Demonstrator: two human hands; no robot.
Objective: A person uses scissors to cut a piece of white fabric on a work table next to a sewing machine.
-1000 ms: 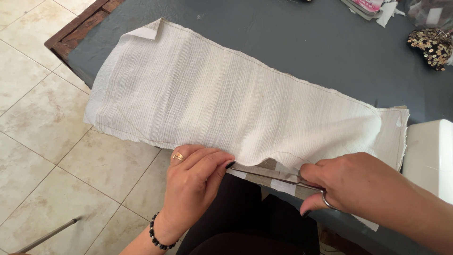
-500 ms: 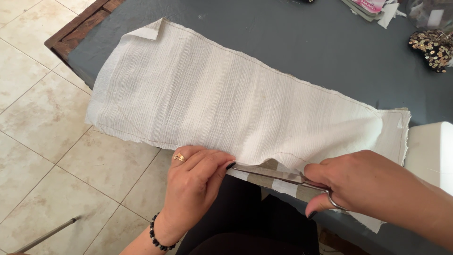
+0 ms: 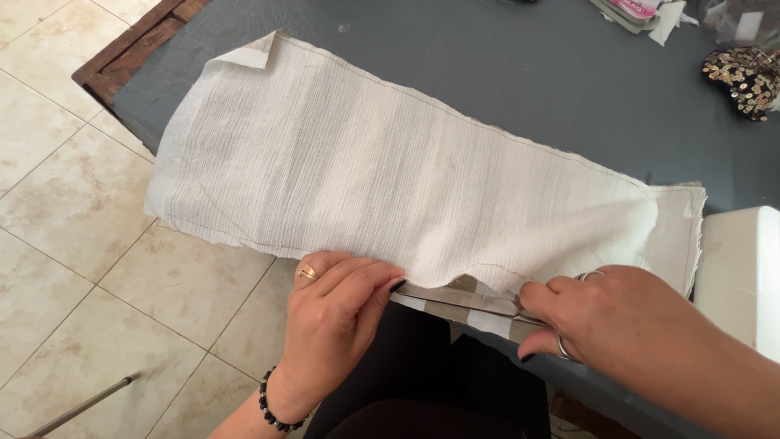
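Observation:
A long piece of cream ribbed fabric [image 3: 390, 171] lies across the dark grey table [image 3: 520, 73] and hangs over its near edge. My left hand [image 3: 337, 321] pinches the fabric's near edge, with a gold ring on one finger and a black bead bracelet at the wrist. My right hand [image 3: 626, 313] grips metal scissors [image 3: 479, 301], whose blades lie along the fabric's lower edge and point towards my left hand. A narrow cut strip [image 3: 443, 305] hangs below the blades.
A white boxy object [image 3: 743, 268] stands at the table's right edge. A sequinned item [image 3: 743, 77] and paper clutter [image 3: 642, 10] lie at the far right. A wooden frame [image 3: 130, 49] shows past the table's left end. Beige floor tiles [image 3: 89, 244] and a thin metal rod [image 3: 85, 405] are below.
My right hand and the scissors have shifted slightly along the fabric's lower edge. My left hand keeps its hold on the edge.

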